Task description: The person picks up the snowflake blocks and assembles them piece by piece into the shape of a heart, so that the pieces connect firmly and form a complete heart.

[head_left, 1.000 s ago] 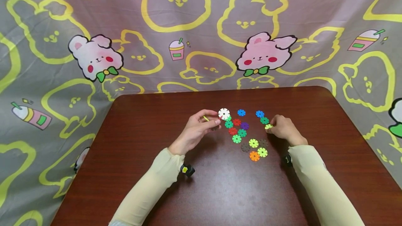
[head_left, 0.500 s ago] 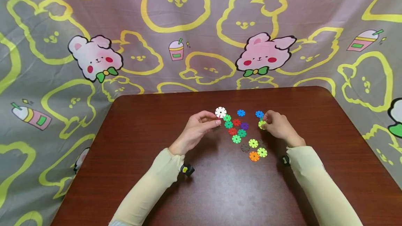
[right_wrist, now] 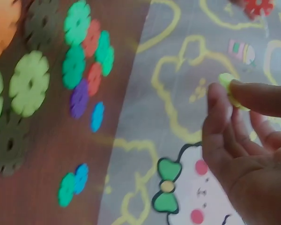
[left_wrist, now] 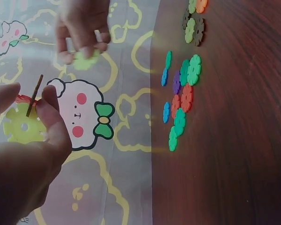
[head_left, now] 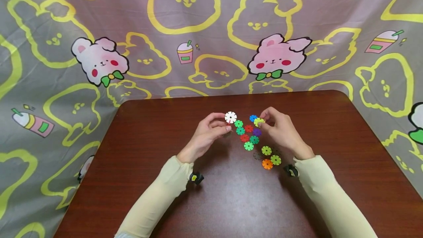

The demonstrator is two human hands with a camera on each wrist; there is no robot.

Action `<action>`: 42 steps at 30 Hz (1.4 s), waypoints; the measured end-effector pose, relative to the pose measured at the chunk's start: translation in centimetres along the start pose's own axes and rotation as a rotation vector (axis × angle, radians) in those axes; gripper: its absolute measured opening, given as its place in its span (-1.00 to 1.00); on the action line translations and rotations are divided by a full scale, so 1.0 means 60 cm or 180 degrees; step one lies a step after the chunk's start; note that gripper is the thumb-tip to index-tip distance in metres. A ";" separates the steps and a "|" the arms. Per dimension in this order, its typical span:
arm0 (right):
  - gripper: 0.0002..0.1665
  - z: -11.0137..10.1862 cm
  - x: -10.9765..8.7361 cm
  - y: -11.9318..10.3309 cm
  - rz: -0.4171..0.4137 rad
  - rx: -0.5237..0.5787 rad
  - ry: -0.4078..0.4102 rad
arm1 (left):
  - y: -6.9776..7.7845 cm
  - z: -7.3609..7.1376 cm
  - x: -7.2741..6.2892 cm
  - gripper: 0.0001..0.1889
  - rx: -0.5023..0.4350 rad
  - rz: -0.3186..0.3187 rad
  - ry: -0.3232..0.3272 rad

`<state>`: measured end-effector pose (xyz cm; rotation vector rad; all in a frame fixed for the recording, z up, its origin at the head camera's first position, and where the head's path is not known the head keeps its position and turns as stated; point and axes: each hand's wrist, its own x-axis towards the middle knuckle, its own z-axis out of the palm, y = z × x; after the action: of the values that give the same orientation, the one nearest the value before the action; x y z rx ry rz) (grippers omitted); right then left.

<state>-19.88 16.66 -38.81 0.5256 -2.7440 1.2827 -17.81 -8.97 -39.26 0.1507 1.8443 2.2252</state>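
Note:
Between thumb and fingers of my left hand (head_left: 208, 133) is a small joined cluster of notched plastic discs. Its white disc (head_left: 230, 117) faces me in the head view. From the left wrist, the cluster shows a yellow disc (left_wrist: 24, 125), some red (left_wrist: 25, 99) and a thin dark piece seen edge-on (left_wrist: 35, 96). My right hand (head_left: 284, 133) pinches a single yellow-green disc (head_left: 259, 122) by its edge, raised off the table. In the head view that disc overlaps a blue disc (head_left: 253, 118) lying on the tabletop.
Loose notched discs lie flat on the brown table (head_left: 158, 139): several green, red and purple discs (head_left: 257, 132) in the middle. Nearer are yellow-green discs (head_left: 266, 150), dark ones and an orange disc (head_left: 267, 164). A patterned cloth (head_left: 211, 39) hangs behind the table.
My right hand has lifted the yellow-green disc and carried it left, toward the left hand. The left hand's cluster has turned slightly and shifted a little left.

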 end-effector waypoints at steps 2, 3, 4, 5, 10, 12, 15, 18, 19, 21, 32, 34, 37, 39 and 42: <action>-0.76 0.004 -0.002 -0.013 -0.0157 0.0045 0.0055 | 0.000 0.000 0.000 -0.55 0.0002 0.0011 0.0010; -0.75 0.007 -0.003 -0.019 -0.0239 0.0072 0.0074 | 0.000 0.001 0.000 -0.55 0.0004 0.0012 0.0016; -0.74 0.009 -0.003 -0.024 -0.0317 0.0099 0.0091 | -0.001 0.000 0.000 -0.56 0.0013 0.0014 0.0021; -0.74 0.011 -0.004 -0.029 -0.0384 0.0116 0.0105 | -0.001 0.000 0.000 -0.56 0.0021 0.0014 0.0025; -0.74 0.023 -0.002 -0.047 -0.0643 0.0212 0.0148 | -0.001 0.001 0.001 -0.57 0.0069 0.0016 0.0005; -0.74 0.028 -0.002 -0.050 -0.0697 0.0243 0.0165 | 0.000 0.002 0.001 -0.57 0.0076 0.0022 -0.0007; -0.76 0.035 -0.001 -0.053 -0.0765 0.0262 0.0217 | 0.001 0.001 0.000 -0.57 0.0113 0.0048 -0.0032; -0.76 0.040 0.000 -0.052 -0.0853 0.0273 0.0281 | 0.002 0.001 0.000 -0.56 0.0183 0.0094 -0.0059; -0.76 0.041 0.000 -0.052 -0.0884 0.0259 0.0302 | 0.002 0.000 -0.001 -0.55 0.0219 0.0111 -0.0067; -0.75 0.043 0.000 -0.052 -0.0930 0.0232 0.0327 | 0.002 0.000 -0.001 -0.54 0.0282 0.0142 -0.0076; -0.73 0.049 0.001 -0.055 -0.1177 0.0042 0.0404 | 0.004 0.000 -0.002 -0.46 0.0548 0.0416 -0.0128; -0.72 0.049 0.001 -0.056 -0.1223 0.0014 0.0425 | 0.003 0.000 -0.001 -0.47 0.0630 0.0433 -0.0115; -0.72 0.051 0.000 -0.055 -0.1278 -0.0023 0.0453 | 0.004 -0.001 -0.002 -0.50 0.0709 0.0439 -0.0099; -0.72 0.052 0.000 -0.054 -0.1315 -0.0031 0.0478 | 0.005 -0.001 -0.002 -0.51 0.0733 0.0439 -0.0100; -0.72 0.054 0.000 -0.052 -0.1382 -0.0029 0.0530 | 0.007 -0.003 -0.002 -0.51 0.0767 0.0437 -0.0110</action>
<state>-18.60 12.36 -38.59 0.9063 -2.3253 1.1443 -17.76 -9.22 -38.88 0.3674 2.1369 2.0618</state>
